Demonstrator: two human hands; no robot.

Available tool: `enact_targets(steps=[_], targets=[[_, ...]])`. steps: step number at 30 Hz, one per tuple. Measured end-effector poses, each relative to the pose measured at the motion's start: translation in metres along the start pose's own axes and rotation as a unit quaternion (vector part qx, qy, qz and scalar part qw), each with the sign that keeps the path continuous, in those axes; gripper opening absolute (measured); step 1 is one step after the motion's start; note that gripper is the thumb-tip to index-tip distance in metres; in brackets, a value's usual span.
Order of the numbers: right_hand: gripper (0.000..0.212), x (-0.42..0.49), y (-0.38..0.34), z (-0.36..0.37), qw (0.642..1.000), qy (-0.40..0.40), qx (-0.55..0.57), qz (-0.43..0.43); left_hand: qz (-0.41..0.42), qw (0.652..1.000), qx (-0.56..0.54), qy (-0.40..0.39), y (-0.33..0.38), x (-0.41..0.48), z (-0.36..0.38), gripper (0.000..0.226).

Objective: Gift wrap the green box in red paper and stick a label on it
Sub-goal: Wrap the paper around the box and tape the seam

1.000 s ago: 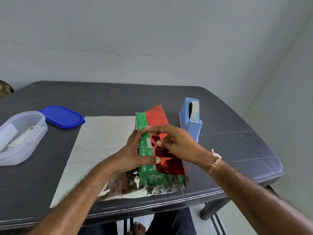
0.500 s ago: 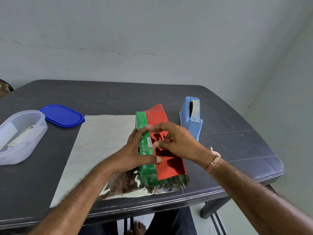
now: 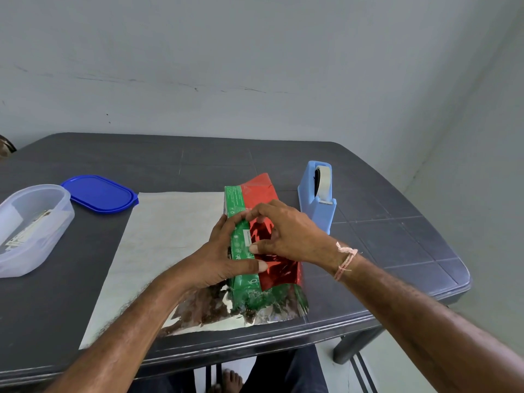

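- The green box [image 3: 234, 199] lies lengthwise at the centre of the frame, on the right-hand part of the sheet, its long axis running away from the viewer.
- The red paper [image 3: 279, 275] is folded up over the right part of the box's top. Its silver underside spreads flat across the surface [image 3: 382, 236] toward centre left.
- The left hand [image 3: 224, 259] grips the box from its left side, its fingers curled against that side and its thumb lying across the green top to the red edge.
- The right hand [image 3: 286, 231] arches over the flap. Its bent forefinger and thumb tips hold the red edge down on the box.
- A light blue tape dispenser [image 3: 317, 205] stands just right of the box, behind the right hand, apart from the paper.
- A dark blue lid [image 3: 99, 192] lies at left, touching the sheet's far left corner.
- A clear tub [image 3: 34, 225] sits beside the lid at the left edge of the frame.
- A pale thread band [image 3: 344, 260] circles the right wrist.
- Both hands cover the middle of the box top and much of the paper's edge there.
- The tub is cut off by the frame. Pale strips show inside it, too blurred to name.
- A small white patch on the green face cannot be read.
- The near end of the box merges with its reflection in the silver sheet.
- A bare foot [image 3: 231, 378] shows below the surface's near edge.
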State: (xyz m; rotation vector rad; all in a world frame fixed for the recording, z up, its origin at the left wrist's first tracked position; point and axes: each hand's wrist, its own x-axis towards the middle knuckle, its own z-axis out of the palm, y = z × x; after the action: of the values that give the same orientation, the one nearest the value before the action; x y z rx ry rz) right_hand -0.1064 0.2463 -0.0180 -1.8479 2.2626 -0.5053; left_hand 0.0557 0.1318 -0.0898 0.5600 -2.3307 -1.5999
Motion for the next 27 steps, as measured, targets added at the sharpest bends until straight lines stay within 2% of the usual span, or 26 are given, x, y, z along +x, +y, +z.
enact_targets(steps=[6, 12, 18, 24, 26, 27], targets=[[0.069, 0.006, -0.004, 0.001, 0.999, 0.007, -0.02, 0.034, 0.003, 1.0, -0.005, -0.006, 0.006, -0.004, 0.0, 0.106], [0.074, 0.01, -0.009, 0.008, 0.997, 0.029, -0.045, 0.064, -0.017, 1.0, -0.001, -0.009, 0.009, -0.007, 0.001, 0.11], [0.088, 0.011, -0.009, 0.001, 0.998, -0.036, -0.037, 0.044, -0.023, 1.0, -0.005, -0.01, 0.011, -0.007, 0.0, 0.12], [0.076, 0.009, -0.008, 0.007, 0.999, -0.006, -0.02, 0.049, -0.033, 0.999, 0.0, -0.011, 0.007, -0.006, 0.0, 0.127], [0.071, 0.005, -0.004, 0.003, 0.997, -0.002, 0.06, 0.049, -0.035, 0.999, -0.002, -0.01, 0.008, -0.008, 0.001, 0.129], [0.067, 0.002, -0.001, -0.001, 0.987, 0.017, 0.147, 0.064, -0.038, 0.999, -0.008, -0.011, 0.009, -0.009, 0.001, 0.131]])
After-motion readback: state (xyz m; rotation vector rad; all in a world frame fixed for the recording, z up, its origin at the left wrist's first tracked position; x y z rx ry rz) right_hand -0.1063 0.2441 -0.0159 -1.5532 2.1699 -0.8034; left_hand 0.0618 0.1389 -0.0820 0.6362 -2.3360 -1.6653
